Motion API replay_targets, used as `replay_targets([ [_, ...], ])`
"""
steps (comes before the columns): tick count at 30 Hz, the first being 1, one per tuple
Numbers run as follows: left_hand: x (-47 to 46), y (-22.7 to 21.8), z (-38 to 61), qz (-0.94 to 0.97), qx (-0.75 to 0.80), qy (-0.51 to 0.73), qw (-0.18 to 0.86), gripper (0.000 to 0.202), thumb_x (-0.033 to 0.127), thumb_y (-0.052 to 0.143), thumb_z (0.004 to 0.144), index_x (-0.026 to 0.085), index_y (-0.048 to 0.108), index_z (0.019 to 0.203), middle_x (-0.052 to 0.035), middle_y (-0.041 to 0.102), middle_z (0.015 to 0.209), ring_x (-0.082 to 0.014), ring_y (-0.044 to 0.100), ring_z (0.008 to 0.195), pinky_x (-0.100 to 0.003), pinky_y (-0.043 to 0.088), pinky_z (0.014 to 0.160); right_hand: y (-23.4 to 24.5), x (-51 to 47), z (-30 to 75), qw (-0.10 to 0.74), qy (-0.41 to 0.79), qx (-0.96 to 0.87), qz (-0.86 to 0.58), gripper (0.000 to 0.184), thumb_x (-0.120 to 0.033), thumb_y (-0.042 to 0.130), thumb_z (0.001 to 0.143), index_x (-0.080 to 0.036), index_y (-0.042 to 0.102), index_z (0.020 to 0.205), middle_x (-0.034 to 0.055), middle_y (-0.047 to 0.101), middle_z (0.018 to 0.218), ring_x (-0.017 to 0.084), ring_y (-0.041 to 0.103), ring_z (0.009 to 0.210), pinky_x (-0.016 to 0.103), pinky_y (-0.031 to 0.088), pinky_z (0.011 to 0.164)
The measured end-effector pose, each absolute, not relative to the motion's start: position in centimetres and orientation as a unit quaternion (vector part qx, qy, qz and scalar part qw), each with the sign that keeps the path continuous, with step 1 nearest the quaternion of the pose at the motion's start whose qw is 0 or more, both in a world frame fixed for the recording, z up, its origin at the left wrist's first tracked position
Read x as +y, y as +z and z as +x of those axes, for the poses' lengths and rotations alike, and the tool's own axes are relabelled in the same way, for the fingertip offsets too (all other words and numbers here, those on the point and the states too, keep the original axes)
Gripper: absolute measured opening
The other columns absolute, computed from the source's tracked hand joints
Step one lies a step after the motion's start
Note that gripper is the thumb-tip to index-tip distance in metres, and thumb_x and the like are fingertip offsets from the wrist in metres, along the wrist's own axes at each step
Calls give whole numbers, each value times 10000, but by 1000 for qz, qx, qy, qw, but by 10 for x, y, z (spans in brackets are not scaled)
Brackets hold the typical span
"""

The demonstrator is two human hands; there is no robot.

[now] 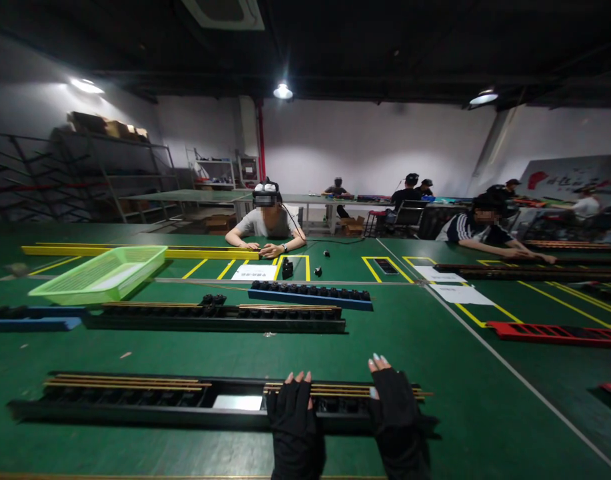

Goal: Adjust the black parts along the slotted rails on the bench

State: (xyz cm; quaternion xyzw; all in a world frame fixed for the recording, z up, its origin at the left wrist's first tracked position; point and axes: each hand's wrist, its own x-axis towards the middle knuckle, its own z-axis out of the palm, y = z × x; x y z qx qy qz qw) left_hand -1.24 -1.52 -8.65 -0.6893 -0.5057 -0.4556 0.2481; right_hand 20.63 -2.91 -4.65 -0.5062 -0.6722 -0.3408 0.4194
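Note:
In front of me lies a long black channel-shaped tray (160, 419) holding a row of black parts, with thin brass-coloured rods along its top in a left set (130, 382) and a right set (342, 389). Both my hands wear black fingerless gloves. My left hand (294, 417) is closed over the left end of the right set of rods, thumb on its right side. My right hand (394, 400) lies across the same rods near their right end, fingers stretched past the tray's far edge. Between the two sets, a pale flat piece (238, 403) shows inside the tray.
Beyond is a second black tray (220, 325) with rods, then a blue tray (310, 297) of black parts. A green plastic basket (98, 273) stands left, a red rack (560, 335) right. Across the table a person (268, 220) rests both hands by a yellow bar (200, 253).

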Motion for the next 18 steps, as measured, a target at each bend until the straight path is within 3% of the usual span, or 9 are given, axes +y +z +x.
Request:
replay_targets([
  [4,-18,-87,-11,-690,-515,-450,236,417,64,433,897,180,627,1247,-78,721,1158,-239,578,1177,-437,261,1104,-48,-26,233,416,-366,-629,-546,415,-207,427,950,-137,545,1341,163,667,1246,266,571,1233,487,431,1030],
  [7,-17,-91,-11,-694,-519,-445,228,432,69,427,901,190,615,1271,-78,714,1178,-238,572,1190,-448,251,1114,-67,-25,240,371,-375,-641,-558,316,-223,398,969,-149,665,1119,113,738,1034,224,652,990,426,449,972],
  [10,-16,-95,-12,-696,-519,-445,222,429,78,438,902,196,614,1275,-76,711,1181,-241,573,1186,-451,260,1107,-82,-25,239,356,-385,-636,-566,280,-199,427,958,-153,703,975,92,743,923,208,641,880,411,436,967],
  [18,-16,-96,-11,-690,-522,-451,219,440,72,470,887,206,610,1282,-83,710,1180,-251,573,1187,-474,266,1108,-80,-25,234,379,-385,-615,-574,250,-185,454,955,-130,699,959,95,719,896,219,602,901,411,429,963],
])
